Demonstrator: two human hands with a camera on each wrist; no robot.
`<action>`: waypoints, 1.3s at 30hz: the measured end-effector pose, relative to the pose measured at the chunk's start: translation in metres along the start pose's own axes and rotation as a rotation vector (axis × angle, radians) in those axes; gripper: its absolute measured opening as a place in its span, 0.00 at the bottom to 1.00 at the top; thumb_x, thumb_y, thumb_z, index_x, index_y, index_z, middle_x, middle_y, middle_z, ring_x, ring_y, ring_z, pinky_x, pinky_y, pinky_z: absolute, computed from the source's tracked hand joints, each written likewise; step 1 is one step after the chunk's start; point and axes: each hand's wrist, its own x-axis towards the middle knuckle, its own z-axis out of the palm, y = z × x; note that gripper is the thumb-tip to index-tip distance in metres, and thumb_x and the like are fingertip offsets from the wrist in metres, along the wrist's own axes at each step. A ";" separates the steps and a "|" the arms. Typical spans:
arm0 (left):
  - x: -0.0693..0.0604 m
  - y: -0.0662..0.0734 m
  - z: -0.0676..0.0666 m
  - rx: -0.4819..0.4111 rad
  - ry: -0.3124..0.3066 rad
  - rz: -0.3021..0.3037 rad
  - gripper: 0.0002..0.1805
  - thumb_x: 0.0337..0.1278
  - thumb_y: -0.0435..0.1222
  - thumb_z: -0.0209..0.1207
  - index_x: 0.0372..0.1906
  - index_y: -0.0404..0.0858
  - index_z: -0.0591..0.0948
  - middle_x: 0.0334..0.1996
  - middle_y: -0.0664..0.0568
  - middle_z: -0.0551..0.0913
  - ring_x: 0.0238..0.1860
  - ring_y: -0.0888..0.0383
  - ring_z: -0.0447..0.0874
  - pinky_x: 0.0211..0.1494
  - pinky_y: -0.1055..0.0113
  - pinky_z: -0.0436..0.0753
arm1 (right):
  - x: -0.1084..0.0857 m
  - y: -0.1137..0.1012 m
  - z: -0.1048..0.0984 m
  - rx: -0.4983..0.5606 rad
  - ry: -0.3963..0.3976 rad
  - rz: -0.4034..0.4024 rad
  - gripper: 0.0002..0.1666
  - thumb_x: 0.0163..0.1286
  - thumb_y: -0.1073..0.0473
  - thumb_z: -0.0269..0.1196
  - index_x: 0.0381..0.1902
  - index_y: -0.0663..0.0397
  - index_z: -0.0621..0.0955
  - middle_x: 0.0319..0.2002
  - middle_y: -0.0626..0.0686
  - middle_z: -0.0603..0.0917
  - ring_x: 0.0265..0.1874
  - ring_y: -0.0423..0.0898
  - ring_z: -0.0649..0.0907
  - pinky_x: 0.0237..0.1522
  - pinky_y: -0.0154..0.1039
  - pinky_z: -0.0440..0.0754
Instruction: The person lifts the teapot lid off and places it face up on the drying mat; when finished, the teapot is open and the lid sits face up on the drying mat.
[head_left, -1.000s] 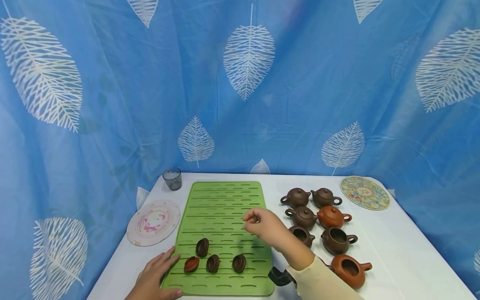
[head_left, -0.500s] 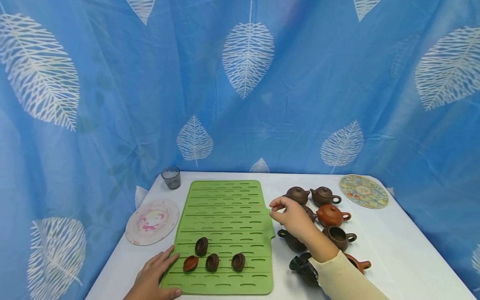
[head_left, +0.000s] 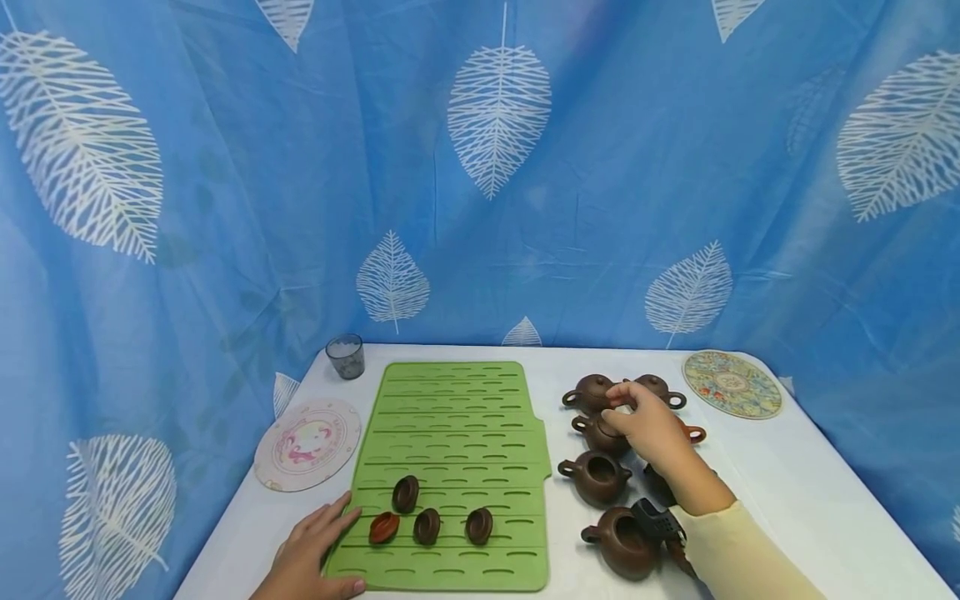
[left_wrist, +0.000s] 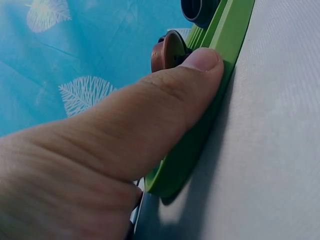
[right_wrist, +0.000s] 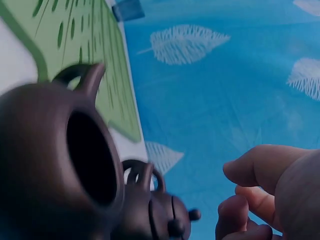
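Note:
My left hand (head_left: 307,554) rests on the near left corner of the green mat (head_left: 450,450), fingers spread; the left wrist view shows its thumb (left_wrist: 165,95) along the mat's edge. On the mat lie several dark lids (head_left: 426,527) and a reddish one (head_left: 384,527). Over the teapots hovers my right hand (head_left: 663,433), thumb and fingers loosely bent, holding nothing. It partly covers a lidded dark teapot (head_left: 598,437) and an orange one (head_left: 696,433). Nearer stand lidless dark teapots (head_left: 592,483); one (right_wrist: 35,150) looms large in the right wrist view.
A grey glass (head_left: 346,358) stands at the back left, with a pink-patterned round mat (head_left: 307,446) nearer. At the back right lies a colourful round mat (head_left: 731,385). A blue leaf-print curtain (head_left: 600,167) hangs behind the table.
My right hand has moved rightward and slightly away, from over the green mat's right side to above the teapots. My left hand and the lids have stayed in place.

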 end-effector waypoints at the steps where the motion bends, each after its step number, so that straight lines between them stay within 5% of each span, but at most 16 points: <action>1: 0.000 0.000 0.000 0.000 -0.001 -0.001 0.54 0.46 0.60 0.77 0.77 0.40 0.72 0.82 0.39 0.60 0.76 0.22 0.56 0.62 0.15 0.64 | 0.001 0.002 -0.002 -0.012 0.000 0.002 0.23 0.74 0.56 0.65 0.62 0.58 0.77 0.60 0.61 0.80 0.57 0.59 0.79 0.49 0.50 0.80; 18: 0.002 -0.003 0.001 -0.008 -0.010 0.017 0.53 0.49 0.59 0.76 0.77 0.39 0.72 0.81 0.37 0.60 0.76 0.21 0.56 0.63 0.17 0.65 | 0.004 0.026 0.003 -0.100 -0.079 -0.034 0.19 0.73 0.64 0.66 0.60 0.57 0.80 0.59 0.61 0.82 0.63 0.64 0.78 0.58 0.64 0.79; 27: -0.001 0.008 -0.003 0.014 0.004 0.002 0.53 0.47 0.58 0.78 0.78 0.40 0.72 0.82 0.39 0.60 0.76 0.23 0.56 0.63 0.15 0.64 | 0.010 0.025 0.003 -0.134 -0.061 -0.036 0.16 0.73 0.64 0.66 0.57 0.57 0.81 0.52 0.58 0.83 0.49 0.55 0.80 0.45 0.49 0.80; 39: -0.003 0.011 -0.004 0.021 0.006 0.011 0.53 0.48 0.57 0.78 0.77 0.40 0.72 0.81 0.38 0.60 0.76 0.23 0.57 0.63 0.16 0.65 | 0.011 0.026 0.002 -0.229 -0.030 -0.003 0.10 0.73 0.60 0.68 0.49 0.54 0.86 0.44 0.54 0.87 0.43 0.51 0.83 0.43 0.48 0.82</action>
